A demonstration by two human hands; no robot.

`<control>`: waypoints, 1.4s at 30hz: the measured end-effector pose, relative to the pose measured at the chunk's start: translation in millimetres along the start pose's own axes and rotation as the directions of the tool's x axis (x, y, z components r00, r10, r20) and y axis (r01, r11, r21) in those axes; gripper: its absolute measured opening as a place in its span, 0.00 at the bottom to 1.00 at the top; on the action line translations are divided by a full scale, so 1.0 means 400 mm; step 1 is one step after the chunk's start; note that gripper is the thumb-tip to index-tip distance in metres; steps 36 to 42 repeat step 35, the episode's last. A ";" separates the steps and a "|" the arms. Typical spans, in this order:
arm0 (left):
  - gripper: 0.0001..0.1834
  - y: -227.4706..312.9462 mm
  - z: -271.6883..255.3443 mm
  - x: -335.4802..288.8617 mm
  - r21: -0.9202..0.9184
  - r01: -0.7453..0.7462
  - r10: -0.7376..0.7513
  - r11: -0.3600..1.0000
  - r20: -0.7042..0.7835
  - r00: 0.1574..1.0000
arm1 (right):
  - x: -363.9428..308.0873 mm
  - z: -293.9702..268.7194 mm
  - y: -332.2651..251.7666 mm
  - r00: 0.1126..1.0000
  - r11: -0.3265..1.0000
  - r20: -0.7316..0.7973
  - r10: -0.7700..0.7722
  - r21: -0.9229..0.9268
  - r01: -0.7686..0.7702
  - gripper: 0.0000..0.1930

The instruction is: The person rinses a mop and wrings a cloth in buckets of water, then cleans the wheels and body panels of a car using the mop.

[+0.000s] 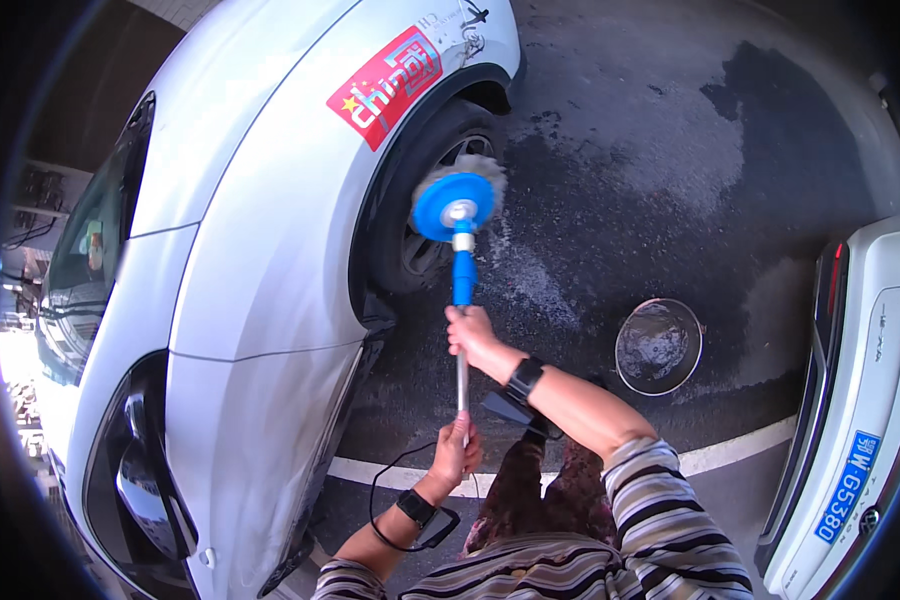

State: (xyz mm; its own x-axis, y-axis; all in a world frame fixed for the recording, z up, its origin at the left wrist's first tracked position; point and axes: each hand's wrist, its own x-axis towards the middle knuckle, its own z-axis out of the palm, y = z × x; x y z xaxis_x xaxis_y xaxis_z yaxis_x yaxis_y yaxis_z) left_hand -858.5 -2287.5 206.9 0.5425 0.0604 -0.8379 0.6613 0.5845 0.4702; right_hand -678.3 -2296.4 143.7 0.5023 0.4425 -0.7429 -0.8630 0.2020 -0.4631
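Both of my hands grip the pole of a long-handled mop (454, 204) with a round blue head and a fluffy pale fringe. My left hand (455, 449) wraps the lower end of the silver pole, near my body. Farther up, just below the blue joint, my right hand (473, 334) is closed around the same pole. The mop's fringe lies against the wheel (422, 250) of a white car (260, 230), covering part of its rim and tyre. Where exactly the fringe touches is hidden by the blue disc.
A round metal basin (659, 347) holding water stands on the dark, partly wet pavement to my right. Another white car (860, 400) is parked at the far right. A curved-looking white line (735, 448) crosses the ground near my legs. A dark cord loops by my left forearm.
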 end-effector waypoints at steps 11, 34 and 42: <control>0.24 0.083 0.117 0.254 0.116 -0.172 0.193 0.978 -0.211 0.958 | 0.228 0.013 -0.135 1.000 0.977 0.025 -0.007 -0.212 0.012 0.11; 0.12 0.536 0.191 0.727 0.423 -0.054 0.089 0.904 -0.064 0.994 | 0.823 -0.179 -0.441 0.974 0.838 0.102 0.202 0.497 -0.226 0.05; 0.12 0.512 0.173 0.710 0.475 -0.039 0.106 0.879 -0.115 0.988 | 0.818 -0.172 -0.424 0.975 0.834 0.100 0.201 0.504 -0.223 0.05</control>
